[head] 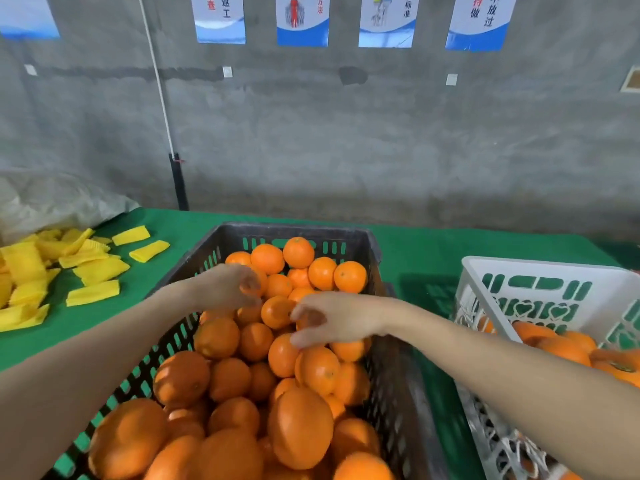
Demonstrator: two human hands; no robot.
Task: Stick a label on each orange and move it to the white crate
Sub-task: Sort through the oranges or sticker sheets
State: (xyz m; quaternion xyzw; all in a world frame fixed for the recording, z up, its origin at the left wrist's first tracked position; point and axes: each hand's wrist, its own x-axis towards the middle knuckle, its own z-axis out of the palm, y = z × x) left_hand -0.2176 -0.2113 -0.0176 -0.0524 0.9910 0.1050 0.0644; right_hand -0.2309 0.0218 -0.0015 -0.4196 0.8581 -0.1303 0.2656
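Observation:
A dark crate (367,237) in front of me is heaped with several oranges (301,424). My left hand (228,287) hovers over the pile's far left part, fingers curled around an orange (251,289) that shows between them. My right hand (336,320) reaches in from the right, fingers bent over another orange (310,320) in the middle of the heap. Whether either fruit is lifted off the pile I cannot tell. The white crate (540,268) stands to the right and holds several oranges (568,348). No label is visible.
Several yellow foam sleeves (90,271) lie scattered on the green table cloth (415,258) at the left, beside a clear plastic bag (59,199). A grey wall with posters rises behind the table. A black post (178,181) stands at the table's back edge.

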